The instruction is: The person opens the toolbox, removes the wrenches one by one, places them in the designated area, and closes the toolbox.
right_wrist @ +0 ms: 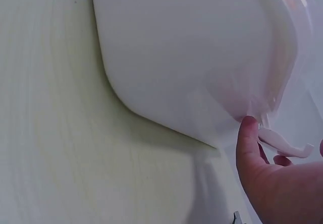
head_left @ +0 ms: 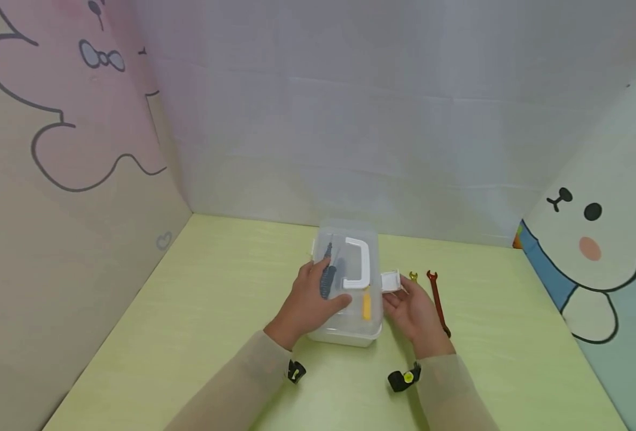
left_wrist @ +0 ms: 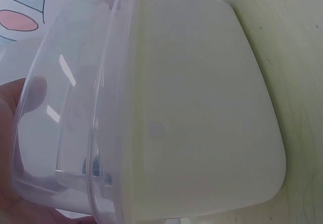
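Note:
A translucent storage box (head_left: 344, 338) with a white handle (head_left: 365, 263) on its clear lid stands on the table in front of me. My left hand (head_left: 308, 299) rests on the lid's left part with fingers spread; its thumb points right. At the box's right side, my right hand (head_left: 417, 314) touches a white latch (head_left: 390, 281), which sticks outward from the rim. The right wrist view shows the extended fingers (right_wrist: 247, 143) beside this latch. Through the lid show a dark-handled screwdriver (head_left: 327, 281) and a yellow-handled tool (head_left: 367, 305).
A red wrench (head_left: 436, 296) lies on the table right of the box, partly behind my right hand. Beside it shows the end of a gold wrench (head_left: 413, 276). A pale cloth wall (head_left: 307, 120) rises behind the table; printed panels stand on both sides.

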A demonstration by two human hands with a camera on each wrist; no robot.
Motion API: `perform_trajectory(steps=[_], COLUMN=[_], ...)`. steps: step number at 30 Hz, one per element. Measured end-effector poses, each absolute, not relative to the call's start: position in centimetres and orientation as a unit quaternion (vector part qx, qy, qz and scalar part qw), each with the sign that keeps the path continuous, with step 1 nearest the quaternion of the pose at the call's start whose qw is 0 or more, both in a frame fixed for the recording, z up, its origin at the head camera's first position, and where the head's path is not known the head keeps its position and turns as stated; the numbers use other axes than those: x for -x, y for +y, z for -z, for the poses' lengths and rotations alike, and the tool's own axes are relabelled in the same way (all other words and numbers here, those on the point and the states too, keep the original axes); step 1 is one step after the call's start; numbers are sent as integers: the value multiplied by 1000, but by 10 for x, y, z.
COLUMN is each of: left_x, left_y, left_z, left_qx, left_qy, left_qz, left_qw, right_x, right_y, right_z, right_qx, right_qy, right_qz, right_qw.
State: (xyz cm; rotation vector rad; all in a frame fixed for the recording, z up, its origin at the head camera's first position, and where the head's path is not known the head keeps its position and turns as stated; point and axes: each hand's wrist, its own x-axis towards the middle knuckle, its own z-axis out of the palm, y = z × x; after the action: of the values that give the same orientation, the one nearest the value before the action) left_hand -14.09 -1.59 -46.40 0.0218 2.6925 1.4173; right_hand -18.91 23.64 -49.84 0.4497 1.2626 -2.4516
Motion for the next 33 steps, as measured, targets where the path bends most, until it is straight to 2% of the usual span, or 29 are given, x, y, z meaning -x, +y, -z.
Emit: perform_trajectory(steps=[19, 28, 33], left_x=[138, 140, 140], left_y=[-16, -14, -15], left_z=[461, 460, 460], left_qx=[-3, -3, -2], left_qy=[884, 884, 883], left_qz=[-465, -465, -467], left_qw=[39, 45, 49], right_x=[214, 217, 219], right_y=[240, 241, 234], right_z=[498, 493, 492], right_qx=[-161, -70, -56], right_qy=[429, 584, 668], right_qz=[861, 781, 716], right_qw=[220, 211, 197])
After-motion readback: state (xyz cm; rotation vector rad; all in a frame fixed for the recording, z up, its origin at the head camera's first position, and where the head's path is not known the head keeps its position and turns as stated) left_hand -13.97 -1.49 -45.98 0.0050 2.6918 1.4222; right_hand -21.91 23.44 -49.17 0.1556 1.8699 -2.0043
